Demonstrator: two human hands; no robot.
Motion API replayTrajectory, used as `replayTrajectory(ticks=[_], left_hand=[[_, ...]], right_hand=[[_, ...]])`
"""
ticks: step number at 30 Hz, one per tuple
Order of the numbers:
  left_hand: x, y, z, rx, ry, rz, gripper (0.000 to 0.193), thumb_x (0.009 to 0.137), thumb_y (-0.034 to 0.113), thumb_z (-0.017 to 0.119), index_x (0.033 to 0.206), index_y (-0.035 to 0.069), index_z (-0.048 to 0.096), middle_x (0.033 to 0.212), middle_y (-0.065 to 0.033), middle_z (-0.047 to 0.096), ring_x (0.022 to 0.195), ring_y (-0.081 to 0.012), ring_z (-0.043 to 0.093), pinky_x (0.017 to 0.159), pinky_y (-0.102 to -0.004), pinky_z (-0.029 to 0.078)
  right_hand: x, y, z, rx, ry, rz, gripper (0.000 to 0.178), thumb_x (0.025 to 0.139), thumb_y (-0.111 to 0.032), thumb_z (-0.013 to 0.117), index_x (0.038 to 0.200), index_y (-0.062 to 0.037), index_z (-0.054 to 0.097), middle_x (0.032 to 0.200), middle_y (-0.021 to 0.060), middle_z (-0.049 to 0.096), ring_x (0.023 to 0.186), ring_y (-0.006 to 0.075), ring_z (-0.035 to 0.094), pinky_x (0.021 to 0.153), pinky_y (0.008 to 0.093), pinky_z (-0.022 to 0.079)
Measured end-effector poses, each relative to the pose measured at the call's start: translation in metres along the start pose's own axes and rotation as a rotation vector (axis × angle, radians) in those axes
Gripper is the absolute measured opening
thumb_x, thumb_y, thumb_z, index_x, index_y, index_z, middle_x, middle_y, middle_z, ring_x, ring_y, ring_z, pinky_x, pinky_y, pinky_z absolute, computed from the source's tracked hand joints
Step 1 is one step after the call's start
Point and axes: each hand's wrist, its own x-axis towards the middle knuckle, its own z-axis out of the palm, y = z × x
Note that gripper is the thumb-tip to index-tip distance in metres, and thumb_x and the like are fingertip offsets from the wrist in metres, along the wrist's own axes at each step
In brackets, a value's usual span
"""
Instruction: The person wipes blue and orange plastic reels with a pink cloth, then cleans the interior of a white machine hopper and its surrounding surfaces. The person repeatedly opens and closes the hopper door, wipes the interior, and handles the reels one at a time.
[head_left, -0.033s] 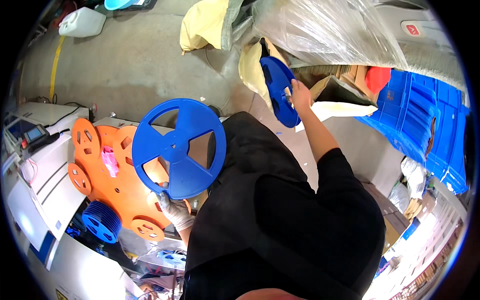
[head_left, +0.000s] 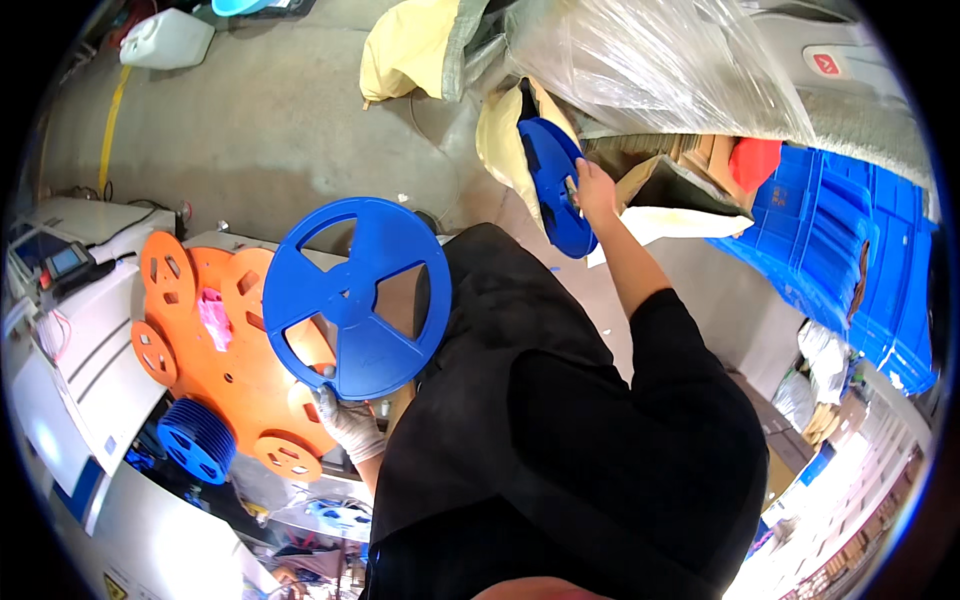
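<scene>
My left hand (head_left: pixel 350 420), in a pale glove with grey fingertips, grips the lower rim of a large blue plastic reel (head_left: pixel 345 285). This reel has three wide cut-outs and stands face-on above the edge of an orange turntable (head_left: pixel 215 380). Farther off, my bare right hand (head_left: pixel 597 193) has its fingers closed at the side of a second blue reel (head_left: pixel 560 185), near its centre. That reel is tilted at the mouth of a yellow sack (head_left: pixel 500 140), its far part against the sack's opening. My right fingertips are partly hidden.
Smaller orange discs (head_left: pixel 166 272) ring the turntable, which bears a pink scrap (head_left: pixel 214 318) and a stack of blue reels (head_left: pixel 197 440). Another open sack (head_left: pixel 690 190), blue crates (head_left: pixel 860 240) and a plastic-wrapped bundle (head_left: pixel 650 60) stand at right. A white jug (head_left: pixel 166 40) is far left.
My right hand and its reel have shifted slightly left. The turntable and its discs appear a little farther left, and the left hand's reel has barely moved.
</scene>
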Motion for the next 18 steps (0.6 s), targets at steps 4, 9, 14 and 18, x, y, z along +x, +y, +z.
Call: replayTrajectory(ticks=[4, 9, 14, 18], left_hand=[[-0.027, -0.040, -0.044, 0.009, 0.102, 0.022, 0.033, 0.086, 0.021, 0.066, 0.115, 0.008, 0.059, 0.107, -0.0087, 0.067, 0.103, -0.0249, 0.063, 0.091, -0.0441, 0.051], [-0.089, -0.088, -0.068, 0.149, 0.206, 0.103, 0.048, 0.087, 0.020, 0.065, 0.129, 0.007, 0.047, 0.107, -0.0094, 0.063, 0.102, -0.0227, 0.060, 0.092, -0.0410, 0.049], [-0.126, -0.137, -0.069, -0.030, 0.299, 0.000, 0.050, 0.088, 0.016, 0.061, 0.134, 0.007, 0.042, 0.107, -0.0097, 0.063, 0.102, -0.0224, 0.060, 0.091, -0.0399, 0.050], [-0.132, -0.162, -0.075, -0.013, 0.348, -0.071, 0.042, 0.090, 0.014, 0.059, 0.128, 0.006, 0.044, 0.100, -0.0099, 0.065, 0.094, -0.0220, 0.064, 0.087, -0.0388, 0.053]], right_hand=[[0.063, 0.024, 0.032, -0.354, 0.058, -0.047, 0.050, 0.097, -0.041, 0.035, 0.102, -0.0010, 0.063, 0.103, 0.0236, 0.064, 0.096, 0.0402, 0.060, 0.083, 0.0488, 0.046], [0.092, 0.007, 0.049, -0.341, 0.197, 0.004, 0.044, 0.098, -0.040, 0.037, 0.094, -0.0028, 0.061, 0.094, 0.0229, 0.065, 0.092, 0.0424, 0.060, 0.079, 0.0503, 0.046], [0.119, 0.054, 0.082, -0.194, 0.075, -0.273, 0.043, 0.098, -0.039, 0.038, 0.092, -0.0026, 0.060, 0.088, 0.0236, 0.064, 0.085, 0.0430, 0.060, 0.075, 0.0508, 0.045], [0.136, 0.041, 0.091, -0.354, 0.154, -0.297, 0.044, 0.098, -0.040, 0.038, 0.091, -0.0009, 0.058, 0.088, 0.0240, 0.064, 0.084, 0.0446, 0.058, 0.073, 0.0524, 0.044]])
